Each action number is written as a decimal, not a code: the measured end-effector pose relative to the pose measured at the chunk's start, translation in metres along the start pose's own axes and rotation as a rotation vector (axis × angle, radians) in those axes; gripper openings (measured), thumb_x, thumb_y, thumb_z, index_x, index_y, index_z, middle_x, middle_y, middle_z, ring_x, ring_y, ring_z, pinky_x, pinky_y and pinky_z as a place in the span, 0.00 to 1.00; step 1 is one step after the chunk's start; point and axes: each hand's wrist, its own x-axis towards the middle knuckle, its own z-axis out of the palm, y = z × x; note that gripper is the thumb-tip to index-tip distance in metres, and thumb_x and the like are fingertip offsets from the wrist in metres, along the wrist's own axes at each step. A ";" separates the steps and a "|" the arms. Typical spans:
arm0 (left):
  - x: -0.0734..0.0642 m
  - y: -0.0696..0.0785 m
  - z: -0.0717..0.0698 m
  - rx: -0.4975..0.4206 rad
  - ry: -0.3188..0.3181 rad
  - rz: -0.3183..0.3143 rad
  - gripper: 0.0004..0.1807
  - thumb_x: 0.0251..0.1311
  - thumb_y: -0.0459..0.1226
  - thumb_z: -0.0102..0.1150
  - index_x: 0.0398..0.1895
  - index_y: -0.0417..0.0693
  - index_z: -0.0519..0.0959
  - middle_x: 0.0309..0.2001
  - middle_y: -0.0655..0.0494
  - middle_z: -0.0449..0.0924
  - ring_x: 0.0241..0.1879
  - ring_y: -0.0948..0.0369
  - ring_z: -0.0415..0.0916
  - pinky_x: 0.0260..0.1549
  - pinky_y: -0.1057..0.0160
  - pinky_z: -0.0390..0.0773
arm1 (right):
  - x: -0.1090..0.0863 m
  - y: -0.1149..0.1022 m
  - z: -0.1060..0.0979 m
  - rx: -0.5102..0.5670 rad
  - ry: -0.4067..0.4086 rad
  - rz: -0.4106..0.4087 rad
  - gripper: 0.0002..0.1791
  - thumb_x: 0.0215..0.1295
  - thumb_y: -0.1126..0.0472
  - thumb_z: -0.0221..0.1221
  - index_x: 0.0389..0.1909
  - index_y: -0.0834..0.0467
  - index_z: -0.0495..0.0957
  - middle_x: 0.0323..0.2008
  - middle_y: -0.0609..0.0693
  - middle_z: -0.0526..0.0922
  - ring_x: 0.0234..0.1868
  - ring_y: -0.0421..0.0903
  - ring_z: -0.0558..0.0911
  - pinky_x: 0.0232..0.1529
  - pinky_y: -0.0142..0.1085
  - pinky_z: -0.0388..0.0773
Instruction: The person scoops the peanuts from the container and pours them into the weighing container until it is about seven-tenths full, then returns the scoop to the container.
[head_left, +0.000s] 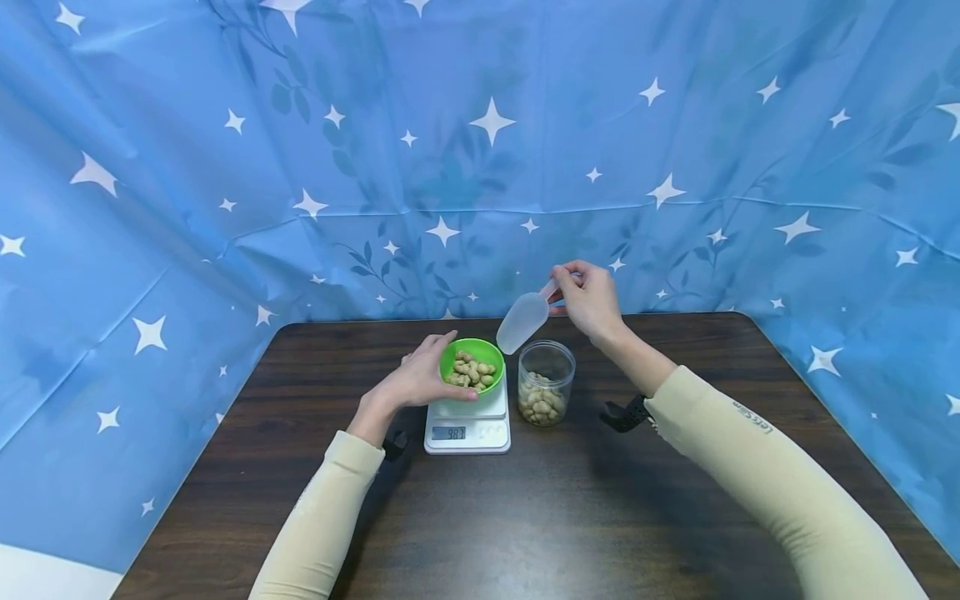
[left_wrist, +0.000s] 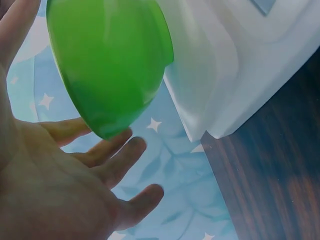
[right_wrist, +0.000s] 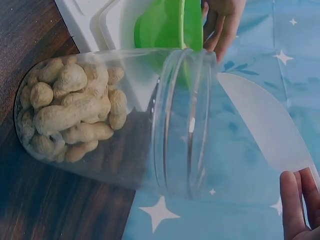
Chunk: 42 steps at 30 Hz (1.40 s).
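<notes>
Peanuts (head_left: pixel 471 372), rough-shelled, are lying in a glossy green bowl (left_wrist: pixel 110 65) on a scale (head_left: pixel 487 410) near the counter's (head_left: pixel 480 517) far edge; the right grip (head_left: pixel 588 298) is pinching a translucent scoop (head_left: pixel 523 322), the left grip (head_left: pixel 420 375) is straddling the bowl, fingers spread.

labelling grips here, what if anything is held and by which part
The right hand holds the scoop by its handle. The left hand spans the green bowl; whether gripping, I cannot tell.
</notes>
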 end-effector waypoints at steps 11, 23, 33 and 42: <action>0.006 0.016 0.010 0.050 0.099 0.114 0.64 0.45 0.60 0.80 0.81 0.48 0.55 0.77 0.46 0.58 0.75 0.49 0.55 0.71 0.35 0.43 | -0.004 -0.011 -0.021 -0.010 0.014 -0.068 0.18 0.82 0.57 0.52 0.49 0.70 0.79 0.33 0.61 0.87 0.31 0.42 0.86 0.34 0.36 0.85; 0.014 0.033 0.025 0.027 0.140 0.207 0.53 0.57 0.61 0.71 0.78 0.45 0.62 0.73 0.48 0.66 0.68 0.53 0.66 0.70 0.39 0.49 | -0.010 -0.012 -0.037 -0.096 -0.003 -0.120 0.20 0.82 0.56 0.50 0.52 0.72 0.78 0.36 0.65 0.86 0.31 0.46 0.87 0.33 0.35 0.85; 0.019 0.047 0.034 0.052 0.112 0.241 0.48 0.61 0.60 0.67 0.77 0.44 0.64 0.72 0.49 0.68 0.70 0.53 0.65 0.70 0.39 0.51 | -0.018 0.000 -0.033 -0.225 0.008 -0.238 0.17 0.81 0.57 0.52 0.45 0.69 0.81 0.31 0.62 0.87 0.28 0.48 0.87 0.30 0.33 0.84; 0.027 0.062 0.041 0.114 0.094 0.265 0.49 0.58 0.63 0.69 0.76 0.45 0.65 0.71 0.51 0.70 0.68 0.57 0.68 0.69 0.38 0.53 | -0.025 0.012 -0.026 -0.347 -0.029 -0.384 0.12 0.81 0.60 0.53 0.42 0.65 0.80 0.27 0.54 0.86 0.29 0.51 0.87 0.29 0.34 0.85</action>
